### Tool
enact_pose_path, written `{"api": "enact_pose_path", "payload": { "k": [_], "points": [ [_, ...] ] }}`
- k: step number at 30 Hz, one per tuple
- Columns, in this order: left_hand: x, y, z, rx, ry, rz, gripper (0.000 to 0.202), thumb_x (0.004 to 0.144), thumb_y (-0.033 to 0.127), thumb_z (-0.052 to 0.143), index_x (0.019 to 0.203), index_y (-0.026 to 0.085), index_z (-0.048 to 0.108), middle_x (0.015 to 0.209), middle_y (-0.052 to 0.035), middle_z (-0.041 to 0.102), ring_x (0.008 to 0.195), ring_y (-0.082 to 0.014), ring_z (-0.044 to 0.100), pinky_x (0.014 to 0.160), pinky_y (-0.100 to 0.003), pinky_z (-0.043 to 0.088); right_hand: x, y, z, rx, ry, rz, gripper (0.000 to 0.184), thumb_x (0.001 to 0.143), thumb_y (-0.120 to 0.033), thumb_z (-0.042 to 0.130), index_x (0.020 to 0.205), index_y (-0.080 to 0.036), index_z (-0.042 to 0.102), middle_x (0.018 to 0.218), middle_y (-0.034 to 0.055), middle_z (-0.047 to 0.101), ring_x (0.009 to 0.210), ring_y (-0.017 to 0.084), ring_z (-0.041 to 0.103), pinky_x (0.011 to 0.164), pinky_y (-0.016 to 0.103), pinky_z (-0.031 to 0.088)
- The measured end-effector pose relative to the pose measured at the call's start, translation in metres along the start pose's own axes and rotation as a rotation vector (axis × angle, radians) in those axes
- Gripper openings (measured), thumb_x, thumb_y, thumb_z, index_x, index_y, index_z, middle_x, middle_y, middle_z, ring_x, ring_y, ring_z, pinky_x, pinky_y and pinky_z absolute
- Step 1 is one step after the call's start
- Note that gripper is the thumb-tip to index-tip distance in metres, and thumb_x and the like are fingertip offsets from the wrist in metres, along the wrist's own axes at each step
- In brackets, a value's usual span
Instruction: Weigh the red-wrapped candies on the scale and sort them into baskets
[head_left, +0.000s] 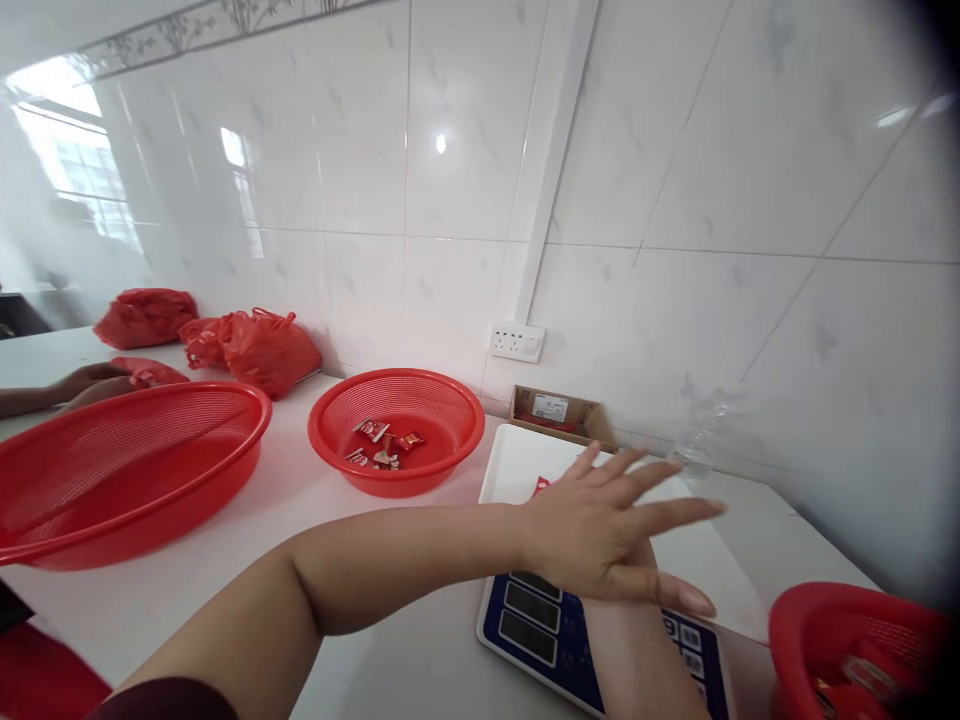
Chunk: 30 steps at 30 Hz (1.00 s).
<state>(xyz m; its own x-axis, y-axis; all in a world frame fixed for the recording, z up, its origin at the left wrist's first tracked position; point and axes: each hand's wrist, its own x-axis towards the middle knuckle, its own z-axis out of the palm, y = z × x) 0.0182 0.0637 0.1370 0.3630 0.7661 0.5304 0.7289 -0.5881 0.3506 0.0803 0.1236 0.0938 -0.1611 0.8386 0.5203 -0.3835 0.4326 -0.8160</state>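
My left hand (600, 520) reaches across to the right over a white-topped scale (697, 560), its fingers spread wide and nothing visible in it. Under it, my right forearm and wrist (634, 650) come up from the bottom edge and cross the scale's dark blue keypad. The left hand covers my right hand, so its fingers do not show. A small red packet (541, 485) shows on the scale's plate beside my left wrist; part of it is hidden. The scale's display windows (529, 635) look dark.
A round red basket (397, 480) holds several small packets. A larger red basket (135, 530) stands left, another basket (795, 610) with red packets lower right. Behind the scale are a cardboard box (600, 425) and clear plastic (705, 430). Red bags (266, 350) and another person's hands (86, 380) are far left.
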Motion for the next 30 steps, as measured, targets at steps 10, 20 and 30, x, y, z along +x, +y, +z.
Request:
{"api": "enact_pose_path", "payload": {
  "k": [10, 20, 30],
  "points": [
    [-0.061, -0.051, -0.074, 0.517, -0.097, -0.346, 0.070, 0.087, 0.056, 0.046, 0.146, 0.025, 0.026, 0.155, -0.0082, 0.023, 0.144, -0.0273, 0.014, 0.116, -0.045, 0.018, 0.019, -0.037, -0.033, 1.495, 0.403, 0.933, 0.010, 0.080, -0.021, 0.055, 0.077, -0.018, 0.063, 0.061, -0.0024, 0.064, 0.034, 0.006, 0.048, 0.025, 0.012, 0.034],
    [-0.204, -0.094, -0.216, 0.759, -0.063, -1.531, 0.048, 0.087, 0.040, 0.057, 0.128, 0.016, 0.047, 0.131, -0.0135, 0.050, 0.117, -0.0292, 0.051, 0.094, -0.052, 0.044, 0.023, -0.068, -0.032, 1.112, 0.432, 0.661, 0.025, 0.096, -0.020, 0.035, 0.078, -0.015, 0.050, 0.058, -0.0030, 0.054, 0.030, 0.003, 0.044, 0.022, 0.007, 0.032],
    [-0.199, -0.113, -0.195, 0.581, -0.197, -1.555, 0.035, 0.089, 0.034, 0.055, 0.119, 0.015, 0.053, 0.117, -0.0087, 0.058, 0.100, -0.0213, 0.059, 0.083, -0.041, 0.052, 0.019, -0.073, -0.032, 1.095, 0.419, 0.688, 0.027, 0.097, -0.021, 0.034, 0.076, -0.016, 0.050, 0.057, -0.0036, 0.054, 0.030, 0.003, 0.043, 0.021, 0.007, 0.032]
  ]
}}
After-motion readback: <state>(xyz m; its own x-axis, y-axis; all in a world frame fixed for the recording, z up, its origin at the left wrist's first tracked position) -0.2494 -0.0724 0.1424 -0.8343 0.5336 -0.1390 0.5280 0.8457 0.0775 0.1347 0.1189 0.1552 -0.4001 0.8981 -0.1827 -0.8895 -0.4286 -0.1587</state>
